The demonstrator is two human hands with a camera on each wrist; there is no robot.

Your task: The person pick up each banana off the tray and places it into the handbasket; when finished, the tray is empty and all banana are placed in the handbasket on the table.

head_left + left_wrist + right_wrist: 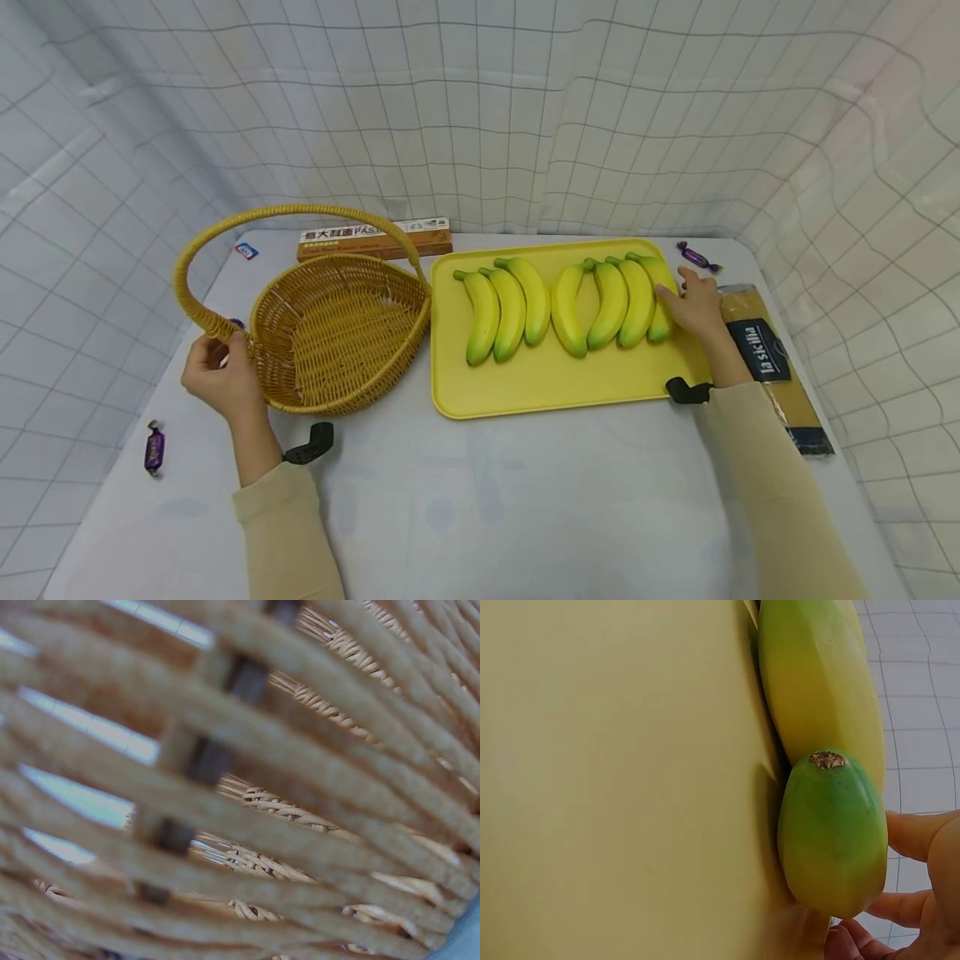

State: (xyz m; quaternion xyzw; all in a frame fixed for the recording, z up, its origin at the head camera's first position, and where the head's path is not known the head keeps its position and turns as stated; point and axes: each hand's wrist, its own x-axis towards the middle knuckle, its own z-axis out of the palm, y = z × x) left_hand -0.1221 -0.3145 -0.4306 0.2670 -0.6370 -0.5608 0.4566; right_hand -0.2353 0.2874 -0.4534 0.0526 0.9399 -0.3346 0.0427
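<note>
A yellow tray (540,383) carries two green-yellow banana bunches: one of three (502,312) on the left and a larger one (611,300) on the right. My right hand (693,304) lies at the right bunch's outer edge. Its fingers (919,836) curl round the rightmost banana (829,825) near its green tip, just over the tray (615,780). An empty wicker basket (345,407) with a tall hoop handle (285,212) stands left of the tray. There my left hand (221,375) grips the rim where the handle joins. The left wrist view shows only the wicker weave (300,750), very close.
A brown pasta box (375,239) lies behind the basket. A dark spaghetti packet (772,367) lies right of the tray. Wrapped purple sweets sit at the front left (153,450) and back right (697,256). Checked cloth walls surround the white table.
</note>
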